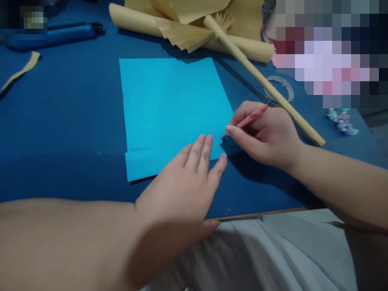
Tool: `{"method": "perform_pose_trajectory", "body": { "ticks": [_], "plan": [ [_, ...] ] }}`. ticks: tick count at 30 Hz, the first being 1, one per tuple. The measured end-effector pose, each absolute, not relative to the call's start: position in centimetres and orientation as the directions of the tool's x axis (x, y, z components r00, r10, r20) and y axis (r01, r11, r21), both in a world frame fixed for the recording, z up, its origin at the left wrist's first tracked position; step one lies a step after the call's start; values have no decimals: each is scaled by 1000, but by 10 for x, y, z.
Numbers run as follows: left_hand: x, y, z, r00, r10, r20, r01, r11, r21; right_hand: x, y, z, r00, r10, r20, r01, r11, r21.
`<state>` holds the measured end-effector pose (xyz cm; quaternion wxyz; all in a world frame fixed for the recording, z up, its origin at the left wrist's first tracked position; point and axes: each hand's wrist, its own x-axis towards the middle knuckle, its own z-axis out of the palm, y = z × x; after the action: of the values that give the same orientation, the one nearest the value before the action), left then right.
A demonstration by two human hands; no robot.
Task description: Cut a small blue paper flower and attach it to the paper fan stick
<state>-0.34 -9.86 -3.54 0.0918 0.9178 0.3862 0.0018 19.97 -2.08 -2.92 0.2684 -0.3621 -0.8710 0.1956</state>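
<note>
A sheet of bright blue paper (169, 97) lies on the dark blue table, with a fold or overlapping strip along its near edge. My left hand (182, 182) rests flat over the near right part of the sheet, fingers stretched out. Pinched in my right hand (266, 135) is a slim coral-pink pen (251, 117). Its dark tip is at the right edge of the paper, close to my left fingertips; whether it touches the sheet I cannot tell.
Behind the sheet lie a tan paper roll (136, 18) and a pleated tan paper fan (184, 34). A long thin paper tube (260, 76) slants past my right hand, across a clear ring-shaped piece (286, 87). A beaded cluster (342, 121) sits far right, a curled tan strip (22, 70) left.
</note>
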Motion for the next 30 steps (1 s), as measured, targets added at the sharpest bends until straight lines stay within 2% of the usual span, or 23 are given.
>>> {"method": "perform_pose_trajectory", "body": {
  "ticks": [5, 8, 12, 16, 20, 23, 27, 30],
  "plan": [
    [-3, -99, -35, 716, 697, -30, 693, -705, 150, 200, -23, -30, -659, 683, 315, 460, 697, -550],
    [-4, -99, -36, 714, 700, -21, 694, -703, 155, 202, -23, -31, -607, 706, 366, 493, 695, -523],
    [-6, -100, -37, 722, 692, 23, 684, -717, 133, 202, -20, -32, -643, 691, 329, 461, 693, -555],
    [-9, -100, -38, 726, 681, 96, 673, -732, 102, 202, -17, -32, -584, 717, 381, 504, 688, -522],
    [-8, -99, -36, 732, 670, 124, 666, -742, 78, 202, -19, -32, -639, 691, 339, 492, 705, -511],
    [-5, -97, -35, 733, 668, 128, 665, -743, 74, 202, -19, -32, -610, 687, 396, 501, 721, -479],
    [-5, -96, -36, 737, 662, 135, 660, -748, 68, 203, -20, -33, -654, 663, 364, 463, 732, -501],
    [-6, -97, -36, 729, 670, 141, 667, -741, 77, 203, -19, -34, -610, 669, 424, 493, 740, -458]
  ]
}}
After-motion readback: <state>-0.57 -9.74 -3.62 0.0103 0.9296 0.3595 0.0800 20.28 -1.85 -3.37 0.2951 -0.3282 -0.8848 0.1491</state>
